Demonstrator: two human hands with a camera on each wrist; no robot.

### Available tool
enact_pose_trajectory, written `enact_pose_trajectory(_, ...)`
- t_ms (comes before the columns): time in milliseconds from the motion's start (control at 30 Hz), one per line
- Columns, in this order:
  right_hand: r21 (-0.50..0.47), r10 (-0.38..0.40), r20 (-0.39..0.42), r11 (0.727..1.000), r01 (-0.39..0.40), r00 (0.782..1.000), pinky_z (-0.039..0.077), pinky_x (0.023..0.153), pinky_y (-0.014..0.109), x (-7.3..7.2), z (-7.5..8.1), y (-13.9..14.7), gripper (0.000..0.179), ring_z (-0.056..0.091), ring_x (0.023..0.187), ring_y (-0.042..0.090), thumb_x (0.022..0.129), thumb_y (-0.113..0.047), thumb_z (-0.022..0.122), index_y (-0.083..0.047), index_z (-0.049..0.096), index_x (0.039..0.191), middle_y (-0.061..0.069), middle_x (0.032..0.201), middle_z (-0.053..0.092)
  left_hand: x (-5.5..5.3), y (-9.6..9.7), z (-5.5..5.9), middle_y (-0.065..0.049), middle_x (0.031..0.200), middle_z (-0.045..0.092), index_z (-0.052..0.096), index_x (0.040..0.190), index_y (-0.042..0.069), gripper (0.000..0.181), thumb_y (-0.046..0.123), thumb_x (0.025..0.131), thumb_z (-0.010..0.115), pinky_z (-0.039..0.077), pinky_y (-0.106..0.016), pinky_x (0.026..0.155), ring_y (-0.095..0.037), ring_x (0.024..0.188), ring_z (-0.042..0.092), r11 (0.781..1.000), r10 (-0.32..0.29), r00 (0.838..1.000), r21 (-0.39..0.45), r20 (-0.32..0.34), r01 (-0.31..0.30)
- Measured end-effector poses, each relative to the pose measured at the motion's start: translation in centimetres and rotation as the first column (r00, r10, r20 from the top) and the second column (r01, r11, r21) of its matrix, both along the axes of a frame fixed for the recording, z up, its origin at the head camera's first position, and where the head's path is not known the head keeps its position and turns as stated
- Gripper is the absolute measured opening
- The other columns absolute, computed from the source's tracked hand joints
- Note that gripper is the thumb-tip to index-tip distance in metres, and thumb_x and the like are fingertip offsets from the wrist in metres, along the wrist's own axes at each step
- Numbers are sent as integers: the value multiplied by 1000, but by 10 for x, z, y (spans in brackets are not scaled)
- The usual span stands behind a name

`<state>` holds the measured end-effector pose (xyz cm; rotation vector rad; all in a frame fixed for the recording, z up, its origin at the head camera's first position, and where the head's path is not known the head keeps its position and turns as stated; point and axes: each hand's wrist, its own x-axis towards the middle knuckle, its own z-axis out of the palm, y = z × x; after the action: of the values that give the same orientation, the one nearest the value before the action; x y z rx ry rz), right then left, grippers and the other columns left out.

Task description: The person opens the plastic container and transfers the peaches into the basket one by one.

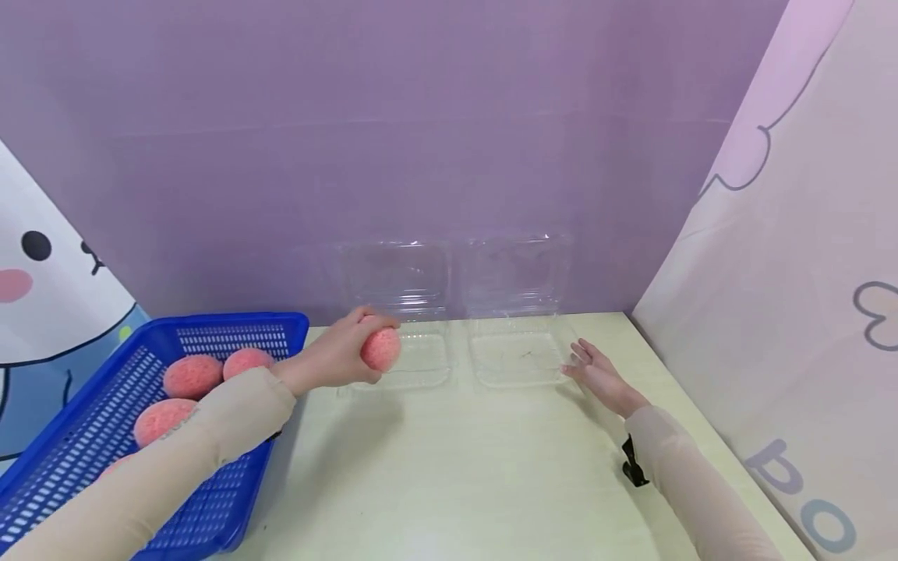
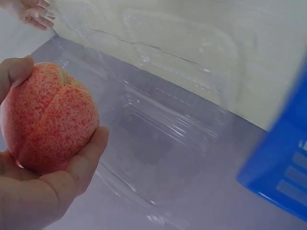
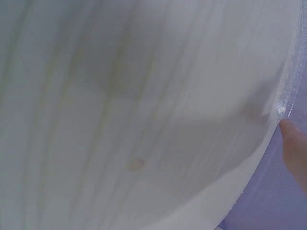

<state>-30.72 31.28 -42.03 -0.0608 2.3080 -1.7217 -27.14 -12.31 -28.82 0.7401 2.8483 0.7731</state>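
My left hand (image 1: 344,351) grips a pink-red peach (image 1: 382,350), thumb on one side and fingers round the other; its crease shows in the left wrist view. The peach is in front of the left clear plastic clamshell box (image 1: 424,354), whose lid stands raised behind it. My right hand (image 1: 598,375) has its fingers extended at the right edge of a second clear clamshell box (image 1: 515,366), also with its lid up. In the right wrist view only a finger (image 3: 293,148) shows beside the clear plastic.
A blue plastic basket (image 1: 298,331) with several peaches (image 1: 192,377) stands at the left, under my left forearm. Behind the pale table (image 1: 449,475) rises a purple backdrop (image 1: 449,156). A printed panel (image 1: 793,312) borders the right side.
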Motion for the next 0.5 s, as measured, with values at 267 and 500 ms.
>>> enact_pose_trajectory(267,22,22,0,1000,-22,1000,15,111,52,0,1,-1,87,5,139,40,91,-14,54,-1,-14,144,21,152,-2,13,-40,11,-11,122,44,47,130,17,72,9,66,78,54,-48,76,-33,101,53,999,39,998,-36,-46,-41)
enact_pose_trajectory(500,49,24,-6,999,-24,1000,14,111,52,0,-1,1,87,6,139,40,91,-16,55,0,-13,144,21,152,-1,27,-73,16,-13,122,43,46,131,15,67,11,70,74,53,-47,76,-31,99,53,996,70,997,-58,-39,-73)
